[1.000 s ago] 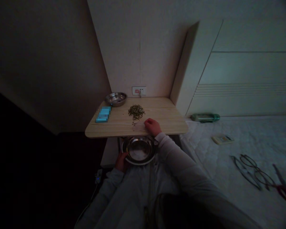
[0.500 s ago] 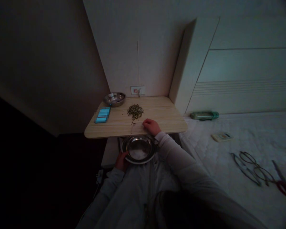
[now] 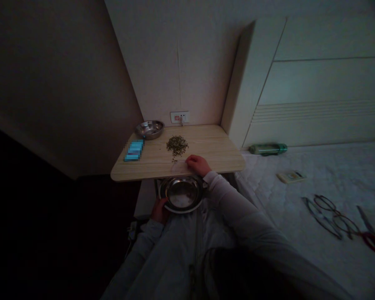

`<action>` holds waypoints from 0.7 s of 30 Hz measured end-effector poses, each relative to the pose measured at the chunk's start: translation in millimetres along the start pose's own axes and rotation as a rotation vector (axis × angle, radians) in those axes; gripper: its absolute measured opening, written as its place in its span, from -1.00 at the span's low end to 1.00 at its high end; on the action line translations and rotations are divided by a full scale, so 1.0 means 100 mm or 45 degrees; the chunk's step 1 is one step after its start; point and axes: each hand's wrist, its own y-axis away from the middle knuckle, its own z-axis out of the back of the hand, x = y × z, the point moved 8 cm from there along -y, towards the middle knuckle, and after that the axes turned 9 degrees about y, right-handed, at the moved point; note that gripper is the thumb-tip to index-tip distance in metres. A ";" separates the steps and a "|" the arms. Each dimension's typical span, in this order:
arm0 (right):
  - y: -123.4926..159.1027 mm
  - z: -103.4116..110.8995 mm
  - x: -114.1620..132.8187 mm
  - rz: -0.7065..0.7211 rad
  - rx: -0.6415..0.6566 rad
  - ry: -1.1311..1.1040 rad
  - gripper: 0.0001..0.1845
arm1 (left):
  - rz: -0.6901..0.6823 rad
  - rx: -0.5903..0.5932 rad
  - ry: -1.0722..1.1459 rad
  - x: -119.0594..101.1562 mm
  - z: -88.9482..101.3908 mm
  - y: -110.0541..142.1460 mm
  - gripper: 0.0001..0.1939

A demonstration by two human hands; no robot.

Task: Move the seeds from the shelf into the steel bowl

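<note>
My left hand (image 3: 159, 211) is closed on the left rim of a shiny steel basin (image 3: 183, 193), held just below the table's front edge. On the tabletop, my right hand (image 3: 198, 165) is closed with its fingertips on a thin, see-through piece (image 3: 178, 166) with a rounded edge; its exact kind is unclear. Just beyond that piece lies a loose pile of small greenish-brown seeds or grains (image 3: 177, 145), with a few strays trailing toward the piece. The inside of the basin looks bare apart from reflections.
The small wooden table (image 3: 212, 143) stands against the wall under a socket (image 3: 179, 117). It also bears a second steel bowl (image 3: 150, 129) and a lit phone (image 3: 134, 150). On the bed at right lie a green bottle (image 3: 268, 149), a pale box (image 3: 291, 176), glasses (image 3: 334, 216) and red-handled scissors (image 3: 373, 241).
My view has shifted slightly. A dark speck near the table's front edge, above the basin, no longer shows. Both hands keep nearly the same place and hold.
</note>
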 end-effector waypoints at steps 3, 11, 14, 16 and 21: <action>-0.02 0.00 -0.03 -0.012 -0.023 -0.050 -0.86 | -0.026 -0.001 -0.014 -0.02 0.01 0.00 -0.73; 0.01 0.12 -0.08 -0.020 -0.168 -0.308 -0.84 | 0.009 -0.021 -0.004 -0.01 0.00 -0.01 -0.79; 0.12 0.08 -0.05 -0.004 -0.091 -0.318 -0.82 | 0.003 -0.031 0.002 -0.02 0.00 0.00 -0.88; 0.20 0.04 -0.01 0.018 -0.033 -0.284 -0.83 | -0.012 -0.032 0.007 -0.03 0.00 0.00 -0.89; 0.29 -0.01 0.06 0.069 -0.006 -0.096 -0.84 | 0.069 0.010 0.052 0.07 0.05 -0.07 -0.88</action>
